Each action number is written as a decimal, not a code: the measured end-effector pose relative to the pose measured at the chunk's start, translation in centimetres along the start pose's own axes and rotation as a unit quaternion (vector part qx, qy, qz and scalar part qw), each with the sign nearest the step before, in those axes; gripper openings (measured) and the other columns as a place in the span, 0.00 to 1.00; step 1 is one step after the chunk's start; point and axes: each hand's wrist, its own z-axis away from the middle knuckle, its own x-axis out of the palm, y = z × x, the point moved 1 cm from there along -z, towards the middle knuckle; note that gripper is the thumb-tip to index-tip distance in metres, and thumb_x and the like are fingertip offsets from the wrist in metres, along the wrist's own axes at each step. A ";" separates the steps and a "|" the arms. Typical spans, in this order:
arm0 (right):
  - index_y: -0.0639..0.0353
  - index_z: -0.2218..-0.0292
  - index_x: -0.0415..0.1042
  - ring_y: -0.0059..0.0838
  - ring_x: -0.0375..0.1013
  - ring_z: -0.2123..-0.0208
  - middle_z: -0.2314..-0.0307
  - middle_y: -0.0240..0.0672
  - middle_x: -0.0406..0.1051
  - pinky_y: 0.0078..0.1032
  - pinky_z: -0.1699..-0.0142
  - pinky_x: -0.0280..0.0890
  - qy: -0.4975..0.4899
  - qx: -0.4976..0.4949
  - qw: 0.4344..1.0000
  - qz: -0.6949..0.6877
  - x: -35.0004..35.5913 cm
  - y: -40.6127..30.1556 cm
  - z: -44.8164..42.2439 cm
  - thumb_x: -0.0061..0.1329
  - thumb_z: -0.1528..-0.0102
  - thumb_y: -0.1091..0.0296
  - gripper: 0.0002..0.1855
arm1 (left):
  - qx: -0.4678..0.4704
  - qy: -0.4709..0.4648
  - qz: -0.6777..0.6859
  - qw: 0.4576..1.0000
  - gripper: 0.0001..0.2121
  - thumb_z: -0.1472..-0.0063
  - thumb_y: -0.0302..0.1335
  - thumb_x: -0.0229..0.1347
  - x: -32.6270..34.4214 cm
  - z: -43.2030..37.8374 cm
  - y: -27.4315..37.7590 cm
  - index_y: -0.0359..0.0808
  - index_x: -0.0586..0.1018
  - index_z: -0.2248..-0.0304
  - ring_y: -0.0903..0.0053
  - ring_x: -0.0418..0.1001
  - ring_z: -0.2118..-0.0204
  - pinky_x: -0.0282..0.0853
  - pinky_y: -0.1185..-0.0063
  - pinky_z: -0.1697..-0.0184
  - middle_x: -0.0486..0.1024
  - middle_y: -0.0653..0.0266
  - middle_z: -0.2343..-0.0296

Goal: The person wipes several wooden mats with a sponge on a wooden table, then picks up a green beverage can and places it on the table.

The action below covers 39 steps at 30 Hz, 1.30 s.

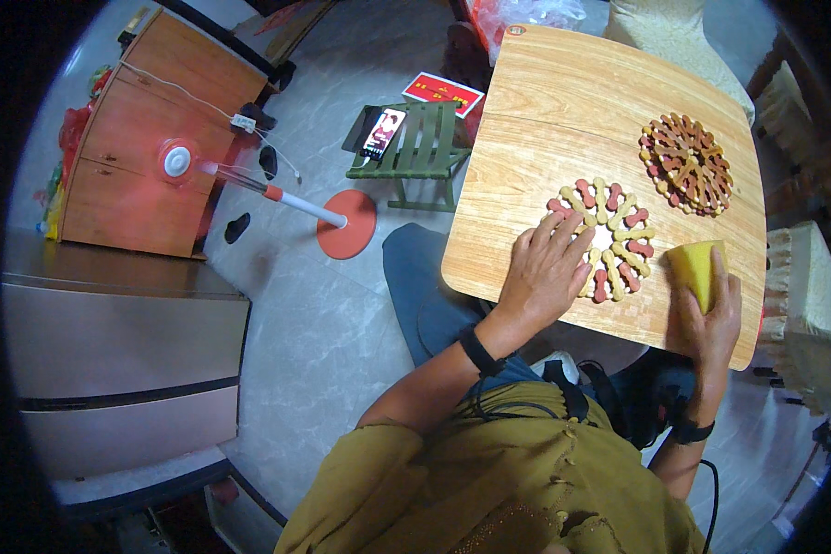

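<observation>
A round trivet-like mat (635, 235) of beige and reddish bone-shaped pieces, strung in a ring with small pale beads, lies flat on the wooden table (561, 90). My left hand (548, 266) rests over the mat's left side, fingers spread on it, and hides part of the ring. Right of the mat, my right hand (712, 315) grips a yellow sponge (696, 266) against the tabletop. Farther back on the right, several similar mats (689, 163) sit in an overlapping pile, the top one brown.
Left of the table stands a green folding stool (426, 142) bearing a lit smartphone (383, 133) on a cable. A red box (443, 93) with writing is behind it. Beyond are a pedestal fan (305, 208) and a wooden cabinet (159, 145). Covered chairs (800, 277) flank the table's right side.
</observation>
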 end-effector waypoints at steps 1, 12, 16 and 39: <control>0.47 0.40 0.62 0.47 0.70 0.59 0.61 0.44 0.68 0.35 0.53 0.67 -0.012 -0.014 1.000 0.003 -0.1 -0.4 0.2 0.58 0.51 0.65 0.38 | 0.002 0.002 -0.003 1.000 0.23 0.42 0.31 0.57 0.0 0.0 0.0 0.38 0.71 0.47 0.61 0.58 0.41 0.54 0.64 0.43 0.64 0.58 0.45; 0.52 0.41 0.64 0.43 0.71 0.56 0.59 0.44 0.69 0.31 0.50 0.65 -0.061 -0.058 0.981 -0.174 -0.4 -4.9 -0.2 0.61 0.55 0.67 0.39 | 0.012 0.011 -0.005 1.000 0.23 0.42 0.32 0.57 0.0 0.1 0.0 0.38 0.71 0.47 0.61 0.58 0.41 0.55 0.64 0.43 0.64 0.57 0.45; 0.47 0.41 0.64 0.46 0.70 0.57 0.59 0.46 0.67 0.35 0.51 0.66 -0.070 -0.091 0.985 -0.128 0.2 -5.7 -0.2 0.62 0.55 0.65 0.39 | 0.007 0.003 -0.004 1.000 0.23 0.43 0.32 0.57 0.0 -0.2 0.1 0.39 0.71 0.47 0.62 0.58 0.41 0.55 0.65 0.44 0.64 0.58 0.45; 0.45 0.40 0.62 0.47 0.69 0.59 0.61 0.44 0.66 0.35 0.53 0.66 -0.045 -0.088 0.993 -0.066 0.8 -5.7 -2.2 0.60 0.53 0.61 0.39 | 0.036 -0.014 0.032 0.999 0.19 0.43 0.33 0.55 -1.0 -0.2 -0.4 0.41 0.74 0.51 0.63 0.60 0.42 0.56 0.65 0.44 0.67 0.63 0.48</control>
